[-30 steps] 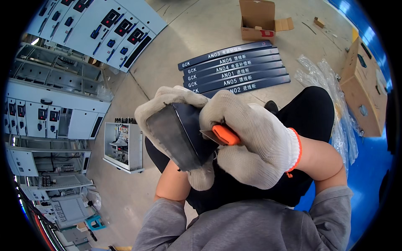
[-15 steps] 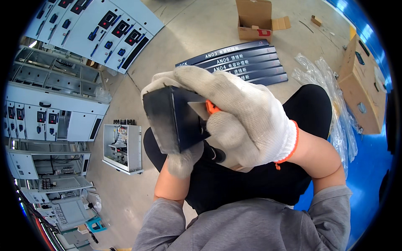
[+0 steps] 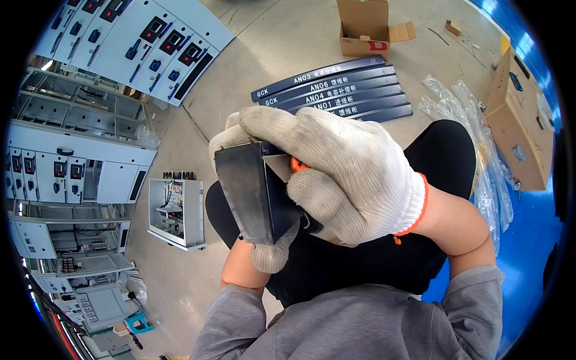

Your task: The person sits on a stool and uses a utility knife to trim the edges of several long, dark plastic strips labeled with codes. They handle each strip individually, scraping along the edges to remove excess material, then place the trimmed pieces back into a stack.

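Observation:
A long dark strip (image 3: pixel 243 195), like the printed nameplates on the floor, is held up in front of me with one end toward the head view. My left hand (image 3: pixel 271 257), in a white knit glove, is closed round it from beneath and behind; most of its fingers are hidden by the strip. My right hand (image 3: pixel 342 174), gloved too with an orange-edged cuff, grips an orange-handled utility knife (image 3: pixel 298 164). Its pale blade lies against the strip's side near the upper edge. The right fingers reach over the top of the strip.
Several dark nameplates (image 3: pixel 336 87) lie stacked on the floor ahead. Beyond them stands an open cardboard box (image 3: pixel 365 47). Clear plastic wrap (image 3: pixel 480 150) and a larger carton (image 3: pixel 519 120) are at right. An open metal drawer unit (image 3: pixel 176 213) and grey switch cabinets (image 3: pixel 129 159) stand at left.
Both hands have come lower and slightly toward me with the strip, which has turned a little. The knife stays in my right hand against it.

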A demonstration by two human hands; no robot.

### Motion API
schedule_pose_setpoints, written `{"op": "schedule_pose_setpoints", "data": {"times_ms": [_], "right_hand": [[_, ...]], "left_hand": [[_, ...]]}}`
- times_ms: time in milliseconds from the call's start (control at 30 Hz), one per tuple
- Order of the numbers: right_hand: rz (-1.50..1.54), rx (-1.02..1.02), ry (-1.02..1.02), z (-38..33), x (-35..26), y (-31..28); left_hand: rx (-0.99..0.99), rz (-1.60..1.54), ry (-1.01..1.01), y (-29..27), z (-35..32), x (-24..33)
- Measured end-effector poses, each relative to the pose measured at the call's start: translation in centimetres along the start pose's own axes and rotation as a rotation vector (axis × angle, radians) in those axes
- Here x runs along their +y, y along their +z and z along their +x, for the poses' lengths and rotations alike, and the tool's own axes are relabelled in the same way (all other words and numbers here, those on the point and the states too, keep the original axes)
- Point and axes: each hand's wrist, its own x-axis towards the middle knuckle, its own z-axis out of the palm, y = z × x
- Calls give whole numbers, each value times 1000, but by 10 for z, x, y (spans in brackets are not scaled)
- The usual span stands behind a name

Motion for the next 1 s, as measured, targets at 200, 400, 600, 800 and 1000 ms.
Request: {"op": "schedule_pose_setpoints", "data": {"times_ms": [200, 400, 600, 800, 1000], "right_hand": [[-29, -23, 41, -1, -5, -4], [-29, -31, 60, 4, -14, -4], [-14, -43, 52, 3, -17, -8], [33, -61, 21, 3, -15, -10], [194, -91, 151, -1, -11, -12]], "left_hand": [[-219, -106, 38, -10, 2, -4], [-231, -129, -20, 1, -10, -9], [-126, -564, -42, 26, -23, -40], [-141, -440, -145, 21, -20, -7], [28, -339, -101, 17, -15, -10]]}}
